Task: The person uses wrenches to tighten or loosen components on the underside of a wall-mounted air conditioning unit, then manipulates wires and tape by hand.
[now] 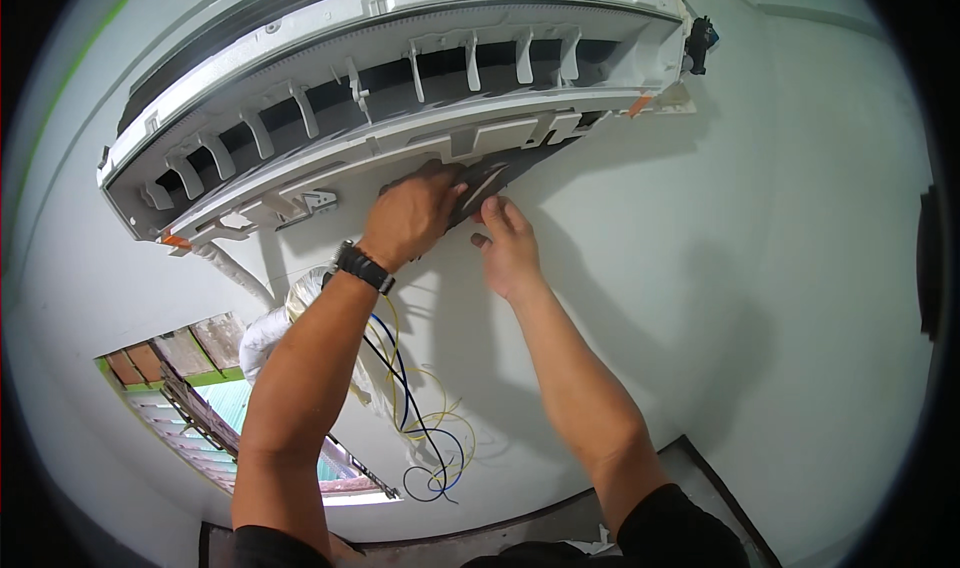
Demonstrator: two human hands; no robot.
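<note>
A white wall-mounted air conditioner [400, 133] spans the top of the view with its front cover off, showing a row of curved louvre fins. Beneath its lower edge runs a dark grey foam-like pipe wrap [488, 183], slanting up to the right. My left hand [415, 213], with a black watch on the wrist, is closed over the lower left part of this wrap; its fingertips are partly hidden. At the wrap's lower edge is my right hand [510, 248], fingers bent and thumb near them; whatever they pinch is too small to make out.
Loose blue, black and yellow wires [435, 448] dangle below my left wrist. A white-wrapped pipe bundle [262, 338] emerges from the wall beside my left forearm. At lower left is a window opening [215, 408] with a metal frame. A metal bracket [308, 206] sits under the unit.
</note>
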